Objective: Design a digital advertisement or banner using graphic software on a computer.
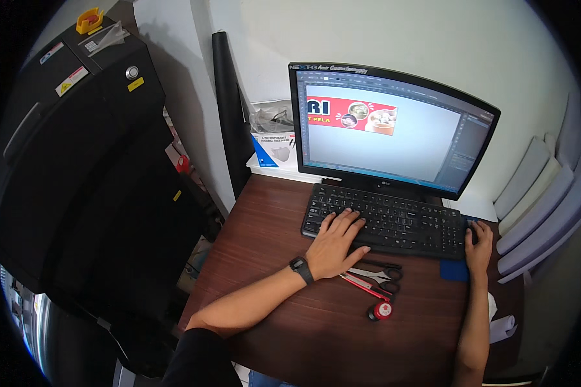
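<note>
Brown wooden desk lies bare left of our flat, empty left hand on the black keyboard; our right hand cups a black mouse near the desk's right edge.

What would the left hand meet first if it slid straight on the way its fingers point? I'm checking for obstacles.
Left hand already rests on the black computer keyboard; past its far edge, probably the black monitor's stand, though depth is unclear.
</note>
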### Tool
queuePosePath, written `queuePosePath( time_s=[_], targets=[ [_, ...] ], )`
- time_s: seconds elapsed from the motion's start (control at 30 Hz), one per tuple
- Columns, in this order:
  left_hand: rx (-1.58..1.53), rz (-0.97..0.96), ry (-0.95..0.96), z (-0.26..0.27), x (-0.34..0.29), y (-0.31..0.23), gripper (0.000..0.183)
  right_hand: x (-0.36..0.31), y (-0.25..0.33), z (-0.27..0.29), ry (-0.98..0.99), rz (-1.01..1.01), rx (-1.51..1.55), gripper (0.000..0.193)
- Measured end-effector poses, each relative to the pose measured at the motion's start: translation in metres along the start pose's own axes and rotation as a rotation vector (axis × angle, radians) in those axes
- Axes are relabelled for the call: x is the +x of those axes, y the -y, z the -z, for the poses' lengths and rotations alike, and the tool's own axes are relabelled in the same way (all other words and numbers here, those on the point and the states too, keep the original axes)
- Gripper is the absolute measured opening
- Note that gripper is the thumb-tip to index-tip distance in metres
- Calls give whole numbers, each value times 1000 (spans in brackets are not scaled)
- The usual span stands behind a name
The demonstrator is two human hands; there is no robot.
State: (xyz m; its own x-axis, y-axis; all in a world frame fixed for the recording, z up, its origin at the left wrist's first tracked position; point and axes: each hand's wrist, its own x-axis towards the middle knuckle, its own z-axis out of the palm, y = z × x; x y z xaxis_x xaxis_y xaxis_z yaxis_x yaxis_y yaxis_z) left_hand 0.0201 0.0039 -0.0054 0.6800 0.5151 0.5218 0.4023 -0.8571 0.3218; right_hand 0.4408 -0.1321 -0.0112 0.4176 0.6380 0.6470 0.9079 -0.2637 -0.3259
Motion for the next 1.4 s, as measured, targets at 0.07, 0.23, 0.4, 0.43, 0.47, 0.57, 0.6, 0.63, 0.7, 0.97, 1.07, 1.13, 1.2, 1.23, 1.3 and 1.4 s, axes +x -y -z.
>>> queuePosePath(
  time_s=[0.07,0.23,0.4,0.43,0.47,0.57,0.6,0.63,0.7,0.97,1.07,1.13,1.2,1.23,1.3,1.4],
  targets=[
    [-12,21,4,-1,-1,1,64,1,0,1,14,3,-13,30],
    [-5,-9,2,-3,-1,2,65,1,-1,3,33,7,-26,30],
    [-20,-7,10,-4,0,3,65,1,-3,3,61,-47,-36,31],
    [-18,-8,12,-4,-1,3,65,1,-3,2,62,-45,-33,31],
    [-15,-8,16,-4,-1,4,64,1,-3,1,61,-46,-29,31],
    [2,-9,18,-4,-3,5,64,1,-5,-1,59,-31,-14,30],
    [-1,-10,18,-4,-2,4,64,0,-6,0,57,-16,-12,30],
    [-2,-8,23,-4,-2,4,64,0,-4,0,58,-17,-11,30],
    [-1,-5,29,-4,-3,4,63,0,1,1,67,-35,-6,30],
    [-1,1,23,-4,-2,4,62,1,-4,0,67,-32,-17,31],
    [3,-4,21,-5,-2,4,62,0,-5,-1,62,-24,-21,31],
    [6,-3,22,-5,-2,4,62,0,-4,-1,63,-27,-13,31],
    [10,-1,23,-5,-3,5,62,1,0,-1,77,-40,-14,31],
    [4,-1,23,-5,-2,4,62,1,-1,1,76,-39,-18,31],
    [-6,-2,21,-6,-1,3,62,2,-4,5,74,-37,-37,31],
    [2,2,31,-4,-2,3,62,0,-3,0,67,-23,-24,32]
  ],
)
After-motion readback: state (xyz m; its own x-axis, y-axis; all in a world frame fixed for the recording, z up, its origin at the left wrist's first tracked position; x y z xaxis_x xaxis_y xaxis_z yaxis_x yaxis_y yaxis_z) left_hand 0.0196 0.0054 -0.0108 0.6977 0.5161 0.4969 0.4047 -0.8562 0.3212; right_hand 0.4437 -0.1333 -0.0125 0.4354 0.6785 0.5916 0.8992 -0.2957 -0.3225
